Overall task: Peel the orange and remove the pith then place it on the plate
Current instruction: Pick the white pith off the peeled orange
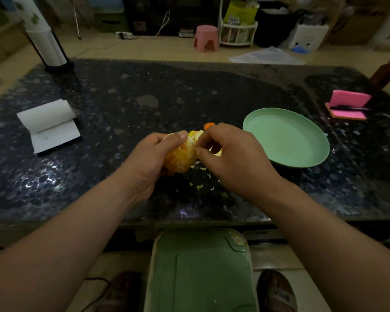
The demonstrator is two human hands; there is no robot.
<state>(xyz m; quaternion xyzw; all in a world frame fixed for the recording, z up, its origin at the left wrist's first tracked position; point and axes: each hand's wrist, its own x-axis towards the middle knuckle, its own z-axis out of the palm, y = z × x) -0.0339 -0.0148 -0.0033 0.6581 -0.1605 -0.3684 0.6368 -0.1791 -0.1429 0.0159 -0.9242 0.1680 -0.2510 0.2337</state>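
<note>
Orange (180, 157) up over the table (122, 97), mostly bare – left hand (149, 154) curled round it, thumb on top. Right hand (232, 158) pinches thumb and forefinger on pith (193, 138) at its upper right. Best bet: small pinches, pull along the segments, light grip – no burst. Plate (286, 140) waits just right.

Left hand (149, 158) half hides orange (181, 157); right hand (234, 158) covers peel (194, 134).

Glossy speckled stone table (122, 104); smooth matt green plastic plate (286, 140); white paper notepad (50, 124); moist, pithy orange (181, 157).
</note>
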